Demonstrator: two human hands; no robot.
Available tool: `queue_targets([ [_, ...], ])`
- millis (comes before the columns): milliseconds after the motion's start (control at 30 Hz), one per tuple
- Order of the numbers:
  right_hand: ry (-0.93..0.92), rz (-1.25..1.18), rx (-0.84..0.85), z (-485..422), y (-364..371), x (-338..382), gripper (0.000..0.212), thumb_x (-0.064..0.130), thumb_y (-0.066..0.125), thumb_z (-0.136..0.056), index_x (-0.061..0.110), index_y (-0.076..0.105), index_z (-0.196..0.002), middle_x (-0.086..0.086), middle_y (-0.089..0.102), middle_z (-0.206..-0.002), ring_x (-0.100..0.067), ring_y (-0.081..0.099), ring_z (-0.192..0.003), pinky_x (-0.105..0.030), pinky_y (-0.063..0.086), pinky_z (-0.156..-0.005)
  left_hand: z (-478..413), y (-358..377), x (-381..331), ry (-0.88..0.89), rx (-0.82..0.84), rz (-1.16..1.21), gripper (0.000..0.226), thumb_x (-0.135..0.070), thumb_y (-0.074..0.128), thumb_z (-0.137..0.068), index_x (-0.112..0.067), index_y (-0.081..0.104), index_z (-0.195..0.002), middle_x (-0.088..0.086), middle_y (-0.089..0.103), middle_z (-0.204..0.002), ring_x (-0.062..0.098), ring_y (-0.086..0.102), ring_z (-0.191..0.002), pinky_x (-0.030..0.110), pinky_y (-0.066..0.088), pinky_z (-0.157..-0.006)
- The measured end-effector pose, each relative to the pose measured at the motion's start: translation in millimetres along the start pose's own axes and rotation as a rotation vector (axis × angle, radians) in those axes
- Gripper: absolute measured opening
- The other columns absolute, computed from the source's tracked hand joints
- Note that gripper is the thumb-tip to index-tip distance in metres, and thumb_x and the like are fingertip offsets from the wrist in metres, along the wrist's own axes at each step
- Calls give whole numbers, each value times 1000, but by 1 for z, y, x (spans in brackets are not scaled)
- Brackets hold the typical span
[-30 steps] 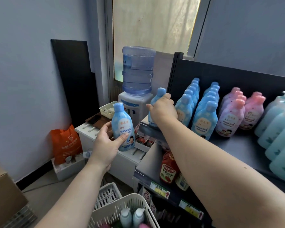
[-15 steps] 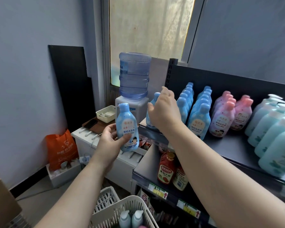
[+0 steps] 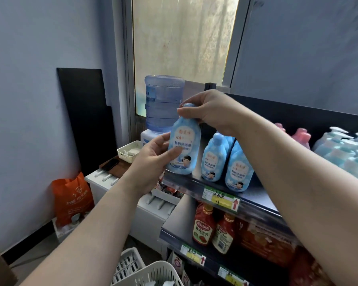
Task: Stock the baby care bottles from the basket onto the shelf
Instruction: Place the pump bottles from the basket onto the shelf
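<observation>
A light blue baby wash bottle (image 3: 185, 147) stands upright at the left front corner of the dark shelf (image 3: 254, 196). My left hand (image 3: 153, 157) grips its body from the left, thumb across the label. My right hand (image 3: 211, 111) pinches its cap from above. Two rows of the same blue bottles (image 3: 225, 159) stand just to its right; pink bottles (image 3: 302, 136) and pale pump bottles (image 3: 343, 147) follow further right. The white basket (image 3: 153, 273) sits at the bottom, its contents mostly out of frame.
Below, a second shelf holds red ketchup bottles (image 3: 204, 226). A water dispenser (image 3: 163, 104) stands behind the shelf end, beside a white cabinet (image 3: 120, 182) with a small tray and phone. An orange bag (image 3: 72, 198) sits on the floor by the left wall.
My left hand carried its blue bottle right and up to the shelf's left front corner. My right hand left the bottle it was setting on the shelf and took this bottle's cap. The view moved closer.
</observation>
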State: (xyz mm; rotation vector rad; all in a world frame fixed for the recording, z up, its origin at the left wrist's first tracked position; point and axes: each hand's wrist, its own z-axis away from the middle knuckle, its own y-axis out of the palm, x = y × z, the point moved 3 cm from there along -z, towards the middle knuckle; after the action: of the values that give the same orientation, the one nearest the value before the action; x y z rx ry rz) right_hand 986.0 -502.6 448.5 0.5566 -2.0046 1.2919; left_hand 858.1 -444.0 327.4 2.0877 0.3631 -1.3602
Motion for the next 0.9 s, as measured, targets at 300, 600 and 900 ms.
queue_targets([
  [300,-150,67,-484,-49,-46,-13,26,27,70,-85,13,69,-106,4,64,-91,-12,61,-87,-26,53,-78,-46,-4,59,-39,-427,-844,64,-36,67,-85,-16,40,-139,4,51,-132,18,49,-120,32,43,-101],
  [600,-80,408,-334,-83,-25,-73,31,31,72,-83,6,71,-101,-7,70,-102,-21,62,-94,-29,48,-82,-70,8,77,-30,-482,-956,79,-33,79,-74,-18,35,-137,4,52,-130,20,51,-118,30,40,-95],
  [900,55,700,-4,-90,-5,-97,34,32,74,-80,5,71,-99,-8,68,-99,-23,60,-89,-28,49,-76,-75,2,81,-35,-440,-897,74,-35,80,-70,-23,41,-132,0,58,-123,19,56,-112,38,46,-96],
])
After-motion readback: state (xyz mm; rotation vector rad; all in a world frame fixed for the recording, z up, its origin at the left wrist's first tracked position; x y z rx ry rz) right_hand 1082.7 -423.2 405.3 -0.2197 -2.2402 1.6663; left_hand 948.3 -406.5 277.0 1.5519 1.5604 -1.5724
